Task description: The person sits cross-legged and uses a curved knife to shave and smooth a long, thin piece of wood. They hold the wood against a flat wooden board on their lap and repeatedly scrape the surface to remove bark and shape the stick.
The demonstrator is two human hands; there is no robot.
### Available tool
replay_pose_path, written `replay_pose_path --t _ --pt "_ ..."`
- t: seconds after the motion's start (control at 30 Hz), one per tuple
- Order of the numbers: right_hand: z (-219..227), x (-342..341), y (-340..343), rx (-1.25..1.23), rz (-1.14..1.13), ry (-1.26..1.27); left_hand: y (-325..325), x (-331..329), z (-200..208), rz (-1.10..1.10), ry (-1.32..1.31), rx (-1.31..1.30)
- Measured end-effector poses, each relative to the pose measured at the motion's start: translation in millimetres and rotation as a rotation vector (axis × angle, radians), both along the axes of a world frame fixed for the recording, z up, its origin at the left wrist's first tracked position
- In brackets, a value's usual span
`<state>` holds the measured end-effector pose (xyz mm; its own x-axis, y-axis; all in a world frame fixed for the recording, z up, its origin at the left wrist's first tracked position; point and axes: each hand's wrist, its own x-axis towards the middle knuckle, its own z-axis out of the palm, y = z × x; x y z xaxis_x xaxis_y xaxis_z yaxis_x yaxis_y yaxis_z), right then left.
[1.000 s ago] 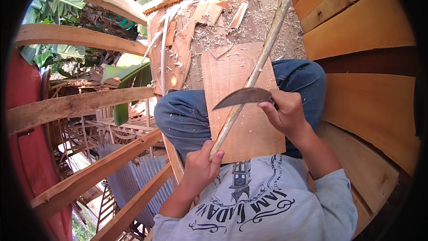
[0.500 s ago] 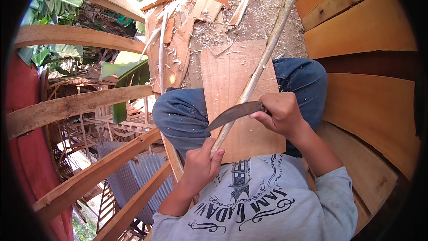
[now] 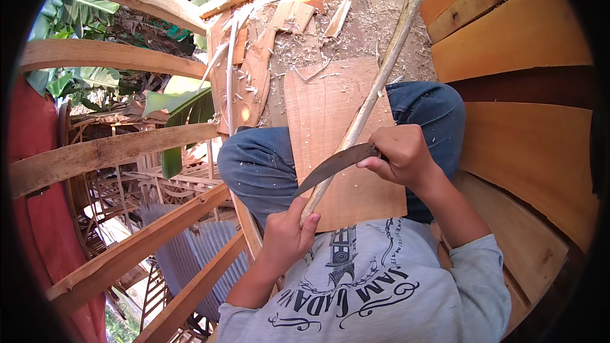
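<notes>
My left hand (image 3: pixel 286 234) is closed round the lower end of a long pale wooden stick (image 3: pixel 370 103), which slants away up to the right. In my right hand (image 3: pixel 401 157) is the handle of a knife (image 3: pixel 335 168) with a broad, dark, curved blade. The blade lies across the stick, a little above my left hand, its tip pointing left and toward me. Most of the handle is hidden by my fingers. Beneath the stick, a flat wooden board (image 3: pixel 365 200) rests over my lap between my jeans-covered knees.
Shavings and wood scraps (image 3: pixel 257 82) litter the plank floor (image 3: pixel 362 32) ahead. Wooden rails (image 3: pixel 121 141) run along the left, with corrugated metal sheets (image 3: pixel 213 254) below. A plank wall (image 3: pixel 518 143) stands close on the right. Banana leaves (image 3: pixel 184 105) hang beyond the rails.
The knife and my right hand have shifted very slightly up toward the stick's far end. My left hand keeps its hold in nearly the same place.
</notes>
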<state>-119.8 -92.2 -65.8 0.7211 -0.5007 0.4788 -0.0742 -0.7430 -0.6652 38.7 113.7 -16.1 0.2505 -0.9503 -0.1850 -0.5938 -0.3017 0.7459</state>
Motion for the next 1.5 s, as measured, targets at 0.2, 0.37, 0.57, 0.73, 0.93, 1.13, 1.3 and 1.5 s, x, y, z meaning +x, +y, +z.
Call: replay_pose_path --t 0.2,0.37,0.57,0.73,0.93,1.13,1.3,1.5 --pt "-11.1 -19.4 -23.1 0.456 -0.354 -0.055 3.6 -3.0 -3.3 0.021 0.033 -0.027" --pt "2.9 -20.1 -5.7 0.325 -0.23 0.053 1.9 1.7 -1.6 0.051 0.155 0.0" --pt "8.5 -19.3 12.5 0.186 -0.222 0.155 3.9 16.4 -20.8 0.055 0.219 -0.003" --pt "10.6 -10.8 -6.0 -0.003 -0.388 0.213 16.2 19.7 -40.2 0.083 -0.01 -0.165" --pt "5.9 15.9 14.4 0.026 -0.172 0.193 27.7 28.5 -57.9 0.085 -0.042 -0.188" --pt "-9.7 33.2 5.5 0.145 -0.306 0.275 23.7 38.0 -71.9 0.107 0.031 -0.16" --pt "-6.5 36.8 0.1 0.146 -0.285 0.278 26.3 40.3 -71.0 0.129 0.076 -0.148" --pt "-7.5 37.8 13.4 -0.005 -0.12 0.326 25.2 42.7 -74.8 0.126 0.084 -0.158"
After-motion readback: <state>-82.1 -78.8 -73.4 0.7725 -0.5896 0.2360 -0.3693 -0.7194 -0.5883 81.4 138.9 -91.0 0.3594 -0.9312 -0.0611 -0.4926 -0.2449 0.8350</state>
